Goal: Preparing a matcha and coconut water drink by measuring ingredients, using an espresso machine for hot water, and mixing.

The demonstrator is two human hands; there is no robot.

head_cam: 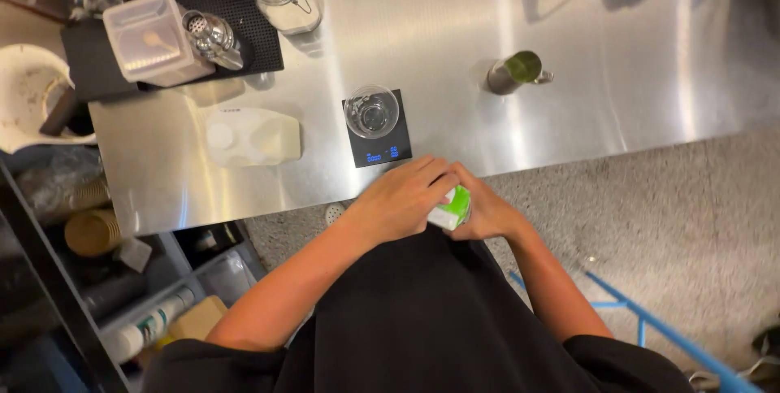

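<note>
Carton: one small white and green carton [452,208], held between both hands just off the counter's near edge, at about 6 o'clock from the scale; only a corner shows, its long axis seems to run from 10 to 4 o'clock, but which end is the top I cannot tell.
Counter: one steel counter [569,76] filling the upper half of the view.
Left hand: left hand [404,195] curled over the carton's upper side, fingers bent and closed on it.
Right hand: right hand [486,211] wrapped on the carton from the 3 o'clock side, fingers closed, fingertips meeting those of the left.
Jug: one white plastic jug [252,137] lying on its side at 9 o'clock from the scale, well apart from the hands.
Tub: one clear lidded tub [150,38] on a black mat [260,35] at 10 o'clock.
Scale: one small black scale [378,149] with a lit blue display, just beyond the hands at 12 o'clock.
Glass: one empty clear glass [371,111] standing on the scale.
Steel cup: one steel cup [513,72] with green contents at 1 o'clock from the hands, apart from everything.
In the way: nothing between hands and scale.
</note>
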